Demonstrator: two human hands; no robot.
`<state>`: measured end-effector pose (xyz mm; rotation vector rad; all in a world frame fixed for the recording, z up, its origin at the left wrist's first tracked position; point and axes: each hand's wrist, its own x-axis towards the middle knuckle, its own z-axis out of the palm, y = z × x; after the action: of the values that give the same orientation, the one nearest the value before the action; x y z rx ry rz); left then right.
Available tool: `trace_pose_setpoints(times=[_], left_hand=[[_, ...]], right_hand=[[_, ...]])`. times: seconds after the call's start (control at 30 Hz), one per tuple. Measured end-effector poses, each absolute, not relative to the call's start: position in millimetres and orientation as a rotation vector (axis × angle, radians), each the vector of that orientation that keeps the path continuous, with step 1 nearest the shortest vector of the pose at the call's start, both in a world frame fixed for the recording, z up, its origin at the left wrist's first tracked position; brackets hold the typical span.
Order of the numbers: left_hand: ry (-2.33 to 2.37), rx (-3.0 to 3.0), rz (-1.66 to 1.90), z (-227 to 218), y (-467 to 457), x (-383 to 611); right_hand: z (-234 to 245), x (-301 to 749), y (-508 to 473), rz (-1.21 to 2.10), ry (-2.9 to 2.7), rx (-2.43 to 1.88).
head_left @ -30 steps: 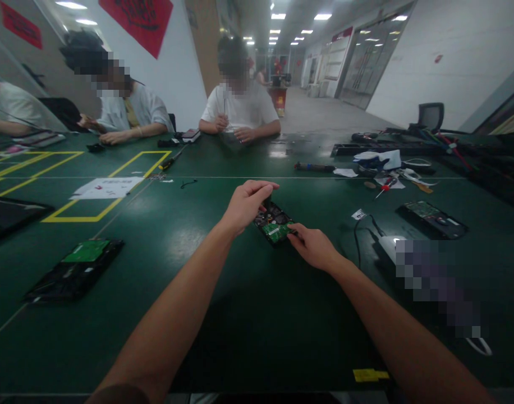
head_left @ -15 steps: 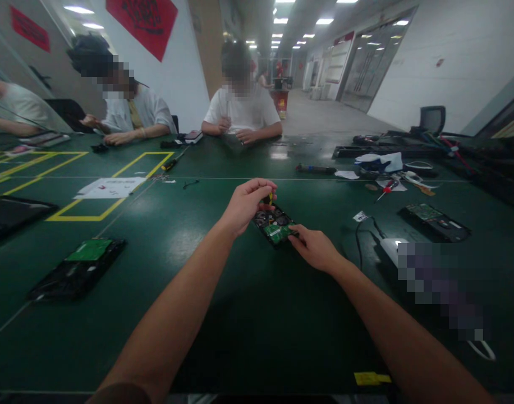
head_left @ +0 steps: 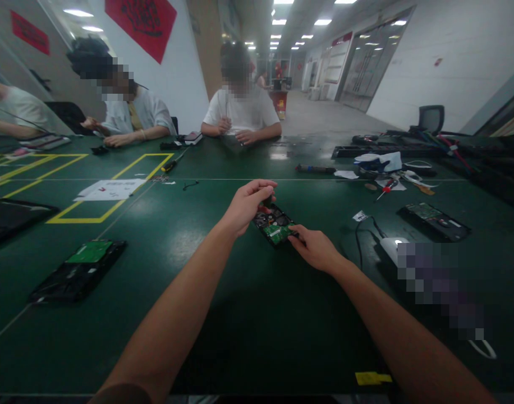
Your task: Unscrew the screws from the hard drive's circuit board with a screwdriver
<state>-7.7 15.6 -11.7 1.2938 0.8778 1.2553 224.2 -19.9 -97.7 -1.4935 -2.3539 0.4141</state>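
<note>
In the middle of the green table lies an opened black device casing with a green circuit board [head_left: 277, 232] and round dark parts at its far end. My right hand [head_left: 313, 245] pinches the casing's right edge between thumb and fingers. Over the far end, my left hand [head_left: 249, 207] is closed, fingertips together, on a short dark handle [head_left: 267, 201], apparently a screwdriver's, held upright. Fingers cover most of the handle, and its tip cannot be made out.
Similar opened casings lie at left [head_left: 78, 271] and right [head_left: 436, 221]. A white device [head_left: 390, 245] with a cable is nearer right. Beyond lie a red screwdriver [head_left: 386, 189], a dark cylindrical tool [head_left: 316, 169], papers [head_left: 109, 189] and a yellow-black screwdriver [head_left: 169, 165]. Several people sit opposite.
The handle in my left hand has turned slightly: its yellow patch showed before and is now out of sight. Both hands and the casing stay in nearly the same place.
</note>
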Motion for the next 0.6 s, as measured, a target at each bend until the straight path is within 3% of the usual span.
trace_pose_setpoints(times=[0.37,0.6], left_hand=[[1.001,1.285,1.322,-11.0,17.6,-7.8],[0.836,1.160,1.338,-12.8,20.1,-7.7]], right_hand=[[-95.4,224.5,-20.7,0.408,-2.358,-1.492],[-95.4,223.8,-20.8,0.406,-2.358,-1.498]])
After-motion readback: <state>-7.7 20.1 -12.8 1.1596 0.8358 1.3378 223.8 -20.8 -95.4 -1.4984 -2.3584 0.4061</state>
